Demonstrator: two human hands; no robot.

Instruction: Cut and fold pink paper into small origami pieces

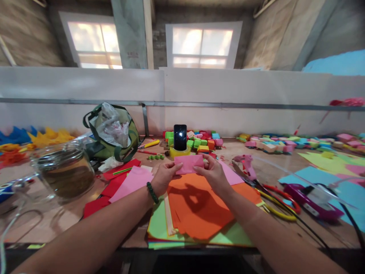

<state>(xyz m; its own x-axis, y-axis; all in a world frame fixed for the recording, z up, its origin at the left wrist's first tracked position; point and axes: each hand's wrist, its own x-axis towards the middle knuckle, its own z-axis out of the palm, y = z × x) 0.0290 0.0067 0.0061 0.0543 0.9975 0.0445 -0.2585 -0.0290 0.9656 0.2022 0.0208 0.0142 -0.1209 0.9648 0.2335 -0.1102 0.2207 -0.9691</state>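
Between both hands a small pink paper rectangle [188,164], seemingly folded, is held up above a stack of orange paper [199,209]. My left hand [165,174], with a dark green beaded bracelet [152,192] at its wrist, pinches the left end, thumb in front. At the right end, my right hand [212,175] grips it with thumb in front and fingers behind. The hands' shadow falls on the orange sheets. Light green paper [158,224] lies under the orange stack. Just behind the held paper, a phone [180,137] stands upright on a yellow tape roll [179,152].
Folded paper blocks [203,141] cluster behind the phone. To the left are a glass jar [65,171], a green bag [125,129] and red paper [114,187]. At right lie a pink glue gun [247,166], scissors [281,213], a purple device [312,201] with cables, and blue paper [305,177].
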